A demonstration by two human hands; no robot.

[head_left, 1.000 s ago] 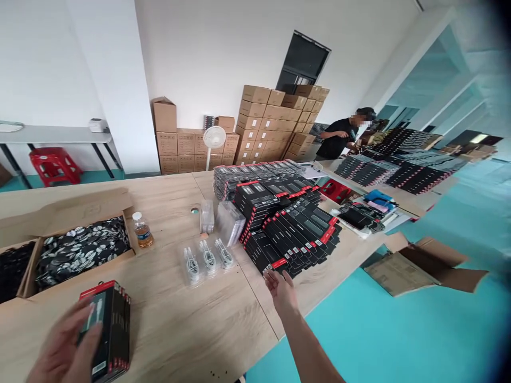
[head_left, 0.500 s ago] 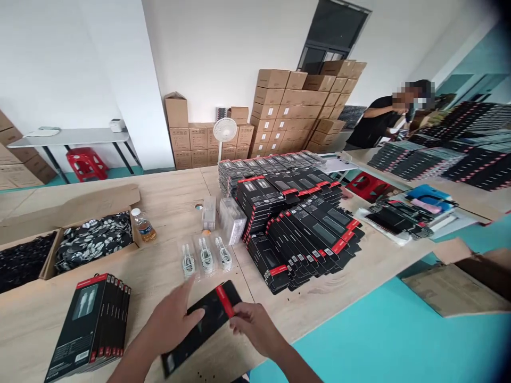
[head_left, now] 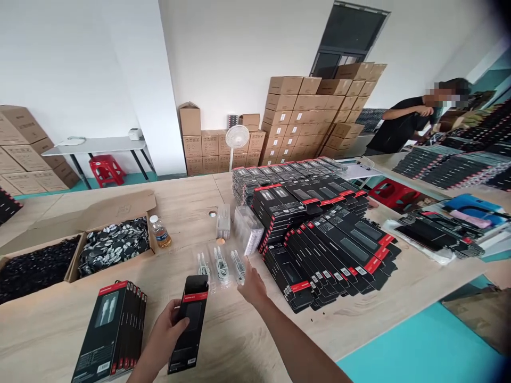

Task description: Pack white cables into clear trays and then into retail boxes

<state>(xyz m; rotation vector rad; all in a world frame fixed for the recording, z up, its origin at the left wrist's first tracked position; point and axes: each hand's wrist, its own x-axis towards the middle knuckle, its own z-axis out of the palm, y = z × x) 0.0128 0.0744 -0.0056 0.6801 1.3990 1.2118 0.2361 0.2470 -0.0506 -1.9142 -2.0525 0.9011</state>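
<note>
My left hand (head_left: 167, 327) grips a black retail box (head_left: 190, 330) with a red band, its thumb across the front. The box stands tilted, with its top flap up and a window in its face. My right hand (head_left: 253, 284) reaches to the rightmost coiled white cable (head_left: 238, 266) in a clear plastic tray, thumb and forefinger apart at its near edge; whether they touch it I cannot tell. Two more white cables, a middle one (head_left: 221, 263) and a left one (head_left: 203, 266), lie beside it in clear trays. A row of packed boxes (head_left: 107, 324) stands left of my left hand.
Flat black boxes (head_left: 339, 250) lie fanned out on the right. Clear empty trays (head_left: 248, 231) stand behind the cables. A carton of black-and-white tags (head_left: 114, 244) and a bottle (head_left: 161, 233) are at left. A co-worker (head_left: 403, 122) stands at back right.
The box, earlier flat between both hands, is now raised and opened in my left hand. My right hand has let go of it and moved up to the cables. The view has shifted left.
</note>
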